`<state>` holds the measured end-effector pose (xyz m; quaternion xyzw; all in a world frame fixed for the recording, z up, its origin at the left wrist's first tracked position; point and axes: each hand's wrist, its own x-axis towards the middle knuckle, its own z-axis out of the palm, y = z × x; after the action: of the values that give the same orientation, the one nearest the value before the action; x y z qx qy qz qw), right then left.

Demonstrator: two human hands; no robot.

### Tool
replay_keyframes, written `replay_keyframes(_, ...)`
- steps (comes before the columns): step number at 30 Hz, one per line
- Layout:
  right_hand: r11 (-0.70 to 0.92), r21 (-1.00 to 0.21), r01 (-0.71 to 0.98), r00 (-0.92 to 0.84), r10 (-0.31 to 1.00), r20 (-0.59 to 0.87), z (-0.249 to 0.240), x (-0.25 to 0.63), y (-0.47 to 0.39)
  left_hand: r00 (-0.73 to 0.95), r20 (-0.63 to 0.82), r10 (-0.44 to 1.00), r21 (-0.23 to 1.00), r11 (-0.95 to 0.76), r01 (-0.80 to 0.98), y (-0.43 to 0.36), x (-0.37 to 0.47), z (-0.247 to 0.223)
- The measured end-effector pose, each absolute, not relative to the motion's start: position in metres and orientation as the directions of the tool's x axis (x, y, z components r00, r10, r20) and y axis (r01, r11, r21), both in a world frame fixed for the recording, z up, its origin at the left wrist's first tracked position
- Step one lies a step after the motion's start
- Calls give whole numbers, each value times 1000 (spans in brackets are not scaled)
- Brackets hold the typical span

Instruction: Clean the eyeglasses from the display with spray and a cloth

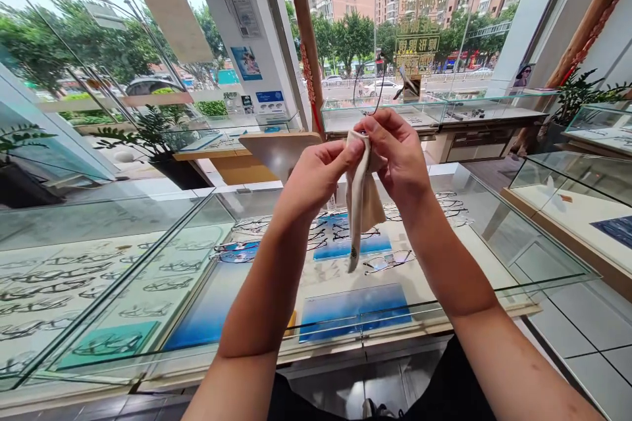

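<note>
Both my hands are raised above a glass display case (474, 263). My left hand (326, 171) is closed, its thumb pinching a beige cloth (356, 191) whose ends hang down. A pair of eyeglasses (381, 87) is held at the fingertips, with its thin dark temples pointing up and away from me. My right hand (397, 148) is closed around the near part of the eyeglasses, close against the cloth. Fingers and cloth hide most of the lenses.
Several eyeglasses (388, 262) lie inside the case below, around blue display cards (355, 309). Another glass case (548, 177) stands at the right. A wooden chair back (279, 145) rises beyond the counter. Potted plants (170, 138) and window-side cases are farther back.
</note>
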<state>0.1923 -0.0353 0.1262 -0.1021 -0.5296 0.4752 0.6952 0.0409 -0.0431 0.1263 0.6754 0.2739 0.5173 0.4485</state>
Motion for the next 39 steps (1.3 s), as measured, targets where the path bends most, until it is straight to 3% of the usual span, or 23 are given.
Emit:
replay_keyframes(3,499,-660,-561,-30,785,619,126,188,-33,321,507,800,862,-481,-161,-46,41,125)
replay_keyframes(8,398,-682,-614,-109,812,573,116,191,-24,468,502,728,864,-399,-306,-42,41,117)
replay_keyframes(11,362,-691,-625,-126,827,547,113,193,-20,445,525,725,849,-406,-340,-38,46,111)
replay_keyframes(19,341,-642,-687,-103,829,550,109,187,-19,297,479,826,874,-414,-256,-34,57,98)
replay_keyframes(26,327,-661,-675,-121,835,537,108,190,-15,429,529,732,848,-475,-236,-32,47,102)
replay_keyframes(29,306,-689,-657,-124,858,499,106,191,-12,379,571,728,821,-515,-247,-30,50,100)
replay_keyframes(36,382,-734,-562,-120,840,529,107,189,-18,87,652,754,755,-632,-175,-29,63,94)
replay_keyframes(39,402,-722,-563,-107,831,546,109,192,-18,85,636,767,765,-611,-204,-26,60,93)
